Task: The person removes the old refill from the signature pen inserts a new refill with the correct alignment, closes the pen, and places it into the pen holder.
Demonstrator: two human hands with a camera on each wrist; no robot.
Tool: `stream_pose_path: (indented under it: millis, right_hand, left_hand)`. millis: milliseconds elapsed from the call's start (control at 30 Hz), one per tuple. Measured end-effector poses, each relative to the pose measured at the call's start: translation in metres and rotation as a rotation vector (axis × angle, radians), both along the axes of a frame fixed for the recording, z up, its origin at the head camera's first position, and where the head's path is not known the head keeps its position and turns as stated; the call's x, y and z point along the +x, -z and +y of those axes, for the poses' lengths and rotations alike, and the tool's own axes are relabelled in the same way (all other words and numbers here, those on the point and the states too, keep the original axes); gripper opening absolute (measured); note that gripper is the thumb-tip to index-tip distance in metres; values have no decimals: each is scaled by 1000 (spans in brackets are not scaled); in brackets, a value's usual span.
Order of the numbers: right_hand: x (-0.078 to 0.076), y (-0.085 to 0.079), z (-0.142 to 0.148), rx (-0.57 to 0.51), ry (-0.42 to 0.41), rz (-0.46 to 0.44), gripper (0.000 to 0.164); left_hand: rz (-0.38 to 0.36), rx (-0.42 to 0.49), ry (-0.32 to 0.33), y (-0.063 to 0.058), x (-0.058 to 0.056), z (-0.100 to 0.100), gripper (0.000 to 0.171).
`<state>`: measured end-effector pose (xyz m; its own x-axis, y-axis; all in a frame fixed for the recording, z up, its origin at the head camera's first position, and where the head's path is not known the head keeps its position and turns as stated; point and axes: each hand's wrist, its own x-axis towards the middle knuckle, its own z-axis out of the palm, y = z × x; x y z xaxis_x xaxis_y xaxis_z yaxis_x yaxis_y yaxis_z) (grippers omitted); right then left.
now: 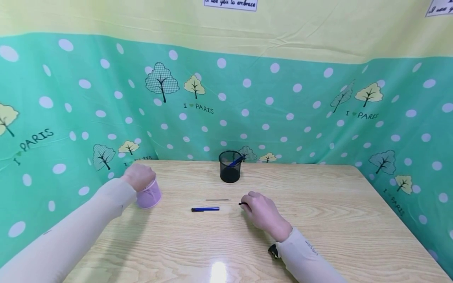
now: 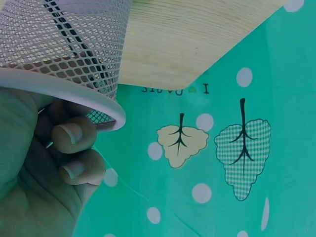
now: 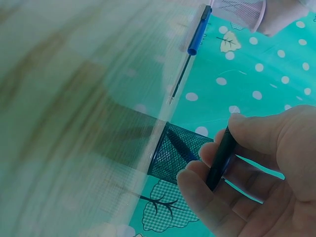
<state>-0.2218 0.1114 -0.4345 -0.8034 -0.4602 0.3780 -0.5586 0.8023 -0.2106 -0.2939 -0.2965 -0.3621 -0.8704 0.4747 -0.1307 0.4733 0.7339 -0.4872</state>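
My left hand (image 1: 139,177) reaches over the pink mesh pen cup (image 1: 149,195) at the table's left. In the left wrist view its fingers (image 2: 81,168) curl at the cup's rim (image 2: 59,86), and the thumb and fingertips inside are hidden. A dark strip shows through the mesh; whether the hand holds it is unclear. My right hand (image 1: 261,210) pinches a short black pen part (image 3: 223,158) between thumb and fingers, just above the tabletop. To its left lie a blue pen (image 1: 206,209) with a dark end and a thin pen refill (image 1: 217,200).
A black mesh pen cup (image 1: 230,173) with a blue pen (image 1: 236,161) leaning in it stands near the table's back edge. Behind the wooden table (image 1: 318,188) hangs a green and yellow printed curtain (image 1: 304,102). A dark band (image 1: 273,251) is on the right wrist.
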Motion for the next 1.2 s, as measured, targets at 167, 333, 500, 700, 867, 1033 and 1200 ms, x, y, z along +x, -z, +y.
stream_pose_path:
  millis: [167, 333, 500, 700, 867, 1033, 1200]
  right_hand:
    - [1, -1, -1, -5, 2, -3, 4]
    - [1, -1, -1, -5, -1, -5, 4]
    - [2, -2, 0, -9, -5, -10, 5]
    - [1, -2, -1, -8, -2, -10, 5]
    - [1, -1, -1, -10, -1, -4, 6]
    - [1, -2, 0, -12, -2, -2, 7]
    - [1, -2, 0, -8, -2, -4, 6]
  left_hand:
    - [22, 12, 46, 2, -1, -3, 26]
    - [20, 7, 88, 2, -2, -5, 26]
    - [-3, 52, 95, 1, -4, -7, 23]
    - [-20, 64, 101, -2, -5, -7, 24]
    - [-15, 40, 117, -5, -3, -6, 27]
    - [2, -20, 122, -9, -2, -4, 32]
    - [24, -57, 145, -11, -3, -4, 36]
